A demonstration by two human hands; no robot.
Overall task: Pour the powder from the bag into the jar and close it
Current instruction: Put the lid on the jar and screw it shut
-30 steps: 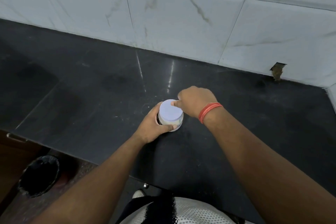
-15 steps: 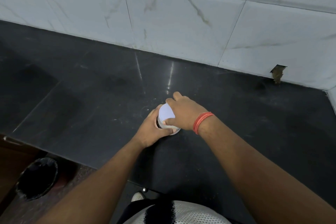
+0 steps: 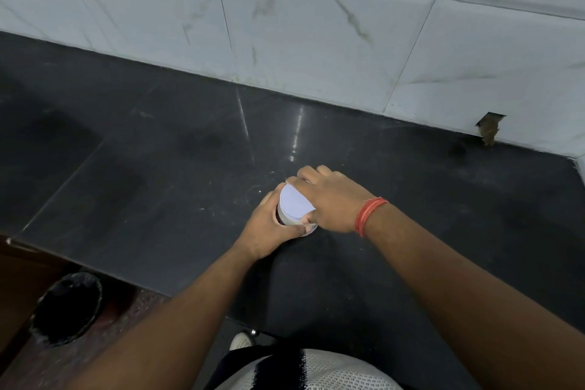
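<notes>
Black polished stone formed the countertop [image 3: 158, 187], backed by a wall of white marble-patterned tiles [image 3: 316, 41] with a small broken notch [image 3: 489, 128] at the base of the wall toward the far right corner. Near the middle of the countertop, closer to the front edge than to the wall, stood the jar [image 3: 292, 221], upright, with its pale lid [image 3: 296, 204] seated on top. The left hand [image 3: 269, 228] gripped the jar body, fingers curled round its left side and thumb across the near side. The right hand [image 3: 329, 198] lay over the right portion of the lid, fingers curled down over the far rim and thumb pressed at the near rim. A red thread band [image 3: 368, 215] circled the right wrist. Below the front edge, on the floor at lower left, stood a dark round bin [image 3: 68, 307].
</notes>
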